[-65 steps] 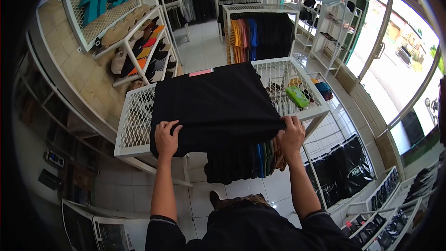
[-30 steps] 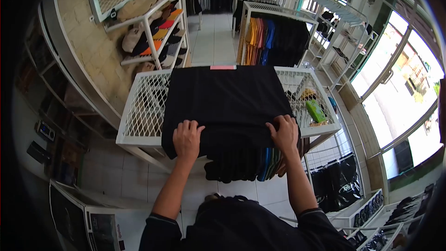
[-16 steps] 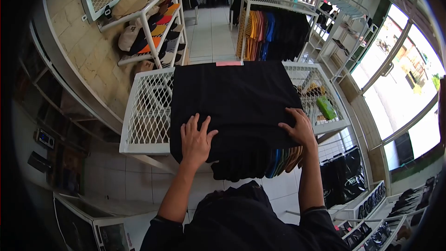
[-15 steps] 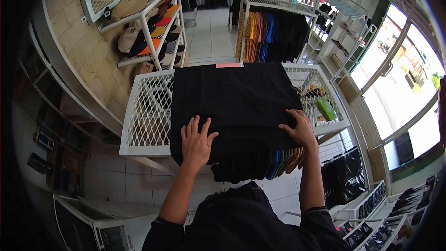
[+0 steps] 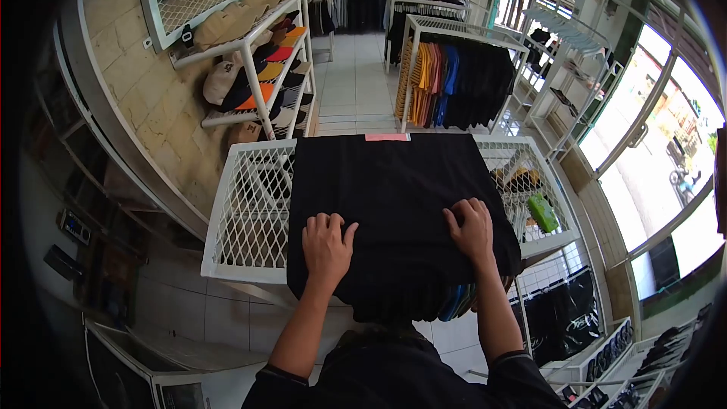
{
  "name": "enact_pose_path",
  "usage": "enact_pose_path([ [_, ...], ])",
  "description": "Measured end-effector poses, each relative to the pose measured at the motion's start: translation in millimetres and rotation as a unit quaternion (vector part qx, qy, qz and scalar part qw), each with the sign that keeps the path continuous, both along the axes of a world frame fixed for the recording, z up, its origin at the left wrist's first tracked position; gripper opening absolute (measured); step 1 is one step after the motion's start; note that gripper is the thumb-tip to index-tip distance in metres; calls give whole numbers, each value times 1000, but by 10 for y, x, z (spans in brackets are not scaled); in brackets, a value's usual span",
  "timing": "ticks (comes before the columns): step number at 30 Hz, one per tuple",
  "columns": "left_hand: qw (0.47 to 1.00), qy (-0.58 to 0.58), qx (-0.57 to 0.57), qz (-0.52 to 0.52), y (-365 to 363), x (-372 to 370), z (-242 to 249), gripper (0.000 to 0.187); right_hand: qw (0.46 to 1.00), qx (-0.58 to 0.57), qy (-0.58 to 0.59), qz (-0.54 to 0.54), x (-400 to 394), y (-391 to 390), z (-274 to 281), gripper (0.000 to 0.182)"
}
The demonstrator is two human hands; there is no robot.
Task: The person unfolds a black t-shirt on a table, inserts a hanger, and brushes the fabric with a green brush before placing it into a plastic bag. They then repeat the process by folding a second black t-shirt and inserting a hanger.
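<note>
A black garment [image 5: 394, 189] lies spread over the white mesh-topped rack [image 5: 246, 208], its near part hanging over the front edge. My left hand [image 5: 328, 248] rests on its left side, fingers bent and thumb held apart. On the right half, my right hand [image 5: 471, 233] touches the cloth with bent fingers, thumb pointing inward. Both hands look open, with no fold of cloth visible in them. A pink strip [image 5: 387, 137] shows at the garment's far edge. Under the near edge, several hanging clothes [image 5: 457, 301] peek out.
A green packet [image 5: 542, 213] lies on the mesh to the right. Caps fill the shelf [image 5: 261, 91] at the left wall. Ahead stands a rack of hanging shirts [image 5: 454, 79]. Glass doors [image 5: 644, 136] line the right side, and black packaged goods [image 5: 564, 310] hang at lower right.
My right hand has moved inward from the garment's right edge. The left hand's fingers are more bent. The view has tilted up, so the rack appears lower.
</note>
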State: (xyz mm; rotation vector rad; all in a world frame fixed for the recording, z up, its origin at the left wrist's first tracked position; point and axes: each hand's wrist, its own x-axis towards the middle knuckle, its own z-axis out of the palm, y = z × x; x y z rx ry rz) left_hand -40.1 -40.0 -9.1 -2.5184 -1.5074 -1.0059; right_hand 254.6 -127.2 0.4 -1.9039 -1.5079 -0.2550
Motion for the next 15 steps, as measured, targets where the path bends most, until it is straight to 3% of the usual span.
enact_pose_path([
  [9,1000,9,1,11,-39,-1,-8,40,999,27,6,-17,-15,-48,-21,23],
  [11,997,23,-79,7,-1,-12,-25,54,999,33,4,-26,-15,7,-22,24],
  [15,987,59,-149,3,27,-7,8,64,995,-2,-19,-100,-20,-17,-7,31],
])
